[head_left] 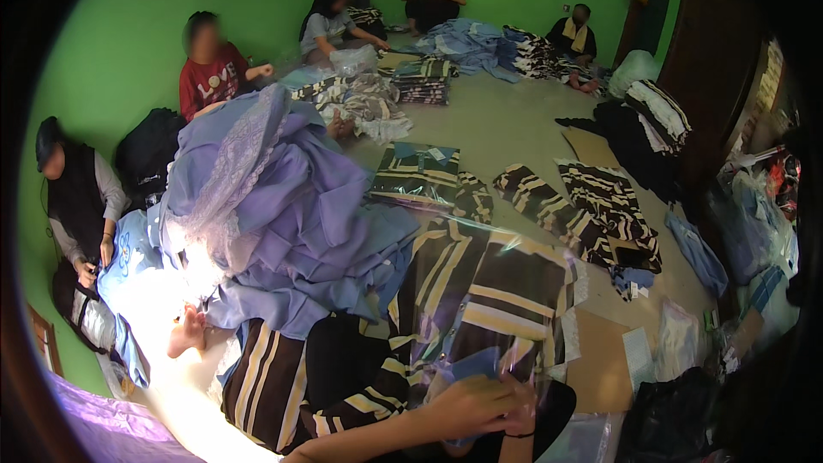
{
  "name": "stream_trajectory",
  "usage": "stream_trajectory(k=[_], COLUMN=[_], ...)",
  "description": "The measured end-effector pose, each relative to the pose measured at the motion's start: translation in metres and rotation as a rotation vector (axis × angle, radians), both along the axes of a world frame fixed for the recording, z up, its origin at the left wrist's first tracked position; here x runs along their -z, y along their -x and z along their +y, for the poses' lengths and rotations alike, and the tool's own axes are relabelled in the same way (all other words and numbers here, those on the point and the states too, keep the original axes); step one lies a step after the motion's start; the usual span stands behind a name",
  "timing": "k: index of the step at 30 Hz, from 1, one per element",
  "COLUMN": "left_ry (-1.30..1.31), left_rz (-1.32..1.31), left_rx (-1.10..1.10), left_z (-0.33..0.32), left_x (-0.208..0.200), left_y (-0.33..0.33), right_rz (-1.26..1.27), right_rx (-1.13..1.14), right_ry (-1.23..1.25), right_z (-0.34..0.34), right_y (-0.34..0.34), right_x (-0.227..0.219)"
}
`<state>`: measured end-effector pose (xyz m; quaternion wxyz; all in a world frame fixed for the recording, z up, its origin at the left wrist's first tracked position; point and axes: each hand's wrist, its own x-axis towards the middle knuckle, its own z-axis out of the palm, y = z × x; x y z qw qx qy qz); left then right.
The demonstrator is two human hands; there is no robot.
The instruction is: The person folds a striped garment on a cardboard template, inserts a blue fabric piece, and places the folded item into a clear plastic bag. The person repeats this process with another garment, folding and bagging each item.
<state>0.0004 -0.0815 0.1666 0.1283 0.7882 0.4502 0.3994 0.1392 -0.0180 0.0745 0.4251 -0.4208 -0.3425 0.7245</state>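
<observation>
Fingers of L hand (473, 401) & R hand (519, 411) closed, pinching clear, shiny plastic (489, 313); flat brn/cream-striped cloth (514, 281) shows thru.

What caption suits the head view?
Left hand and right hand close together at clear plastic over striped cloth, beside piled blue cloth.

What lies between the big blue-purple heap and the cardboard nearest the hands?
Striped cloth, with clear plastic over part of it, lies between the heap and the cardboard; the head view shows this.

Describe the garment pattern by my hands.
The garment has brown, cream and yellow stripes, best in head view.
</observation>
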Motion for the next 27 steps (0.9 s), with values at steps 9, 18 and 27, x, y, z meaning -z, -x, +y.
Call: stream_trajectory(k=[9,18,27], left_ry=[0.697,0.95,1.158], left_rz=[-1.347,-1.332,-1.487], left_rx=[-0.144,-0.214,-0.317], left_z=[0.008,0.072,0.096], left_x=[-0.001,0.103,0.221], left_y=[0.039,0.053,0.063], right_rz=[-0.081,-0.162,-0.255], right_rx=[-0.028,-0.284,-0.263], right_ry=[-0.217,-0.071,-0.054], right_z=[0.036,0.112,0.117], right_y=[-0.012,0.018,0.051], right_x=[-0.01,0.035,0.143])
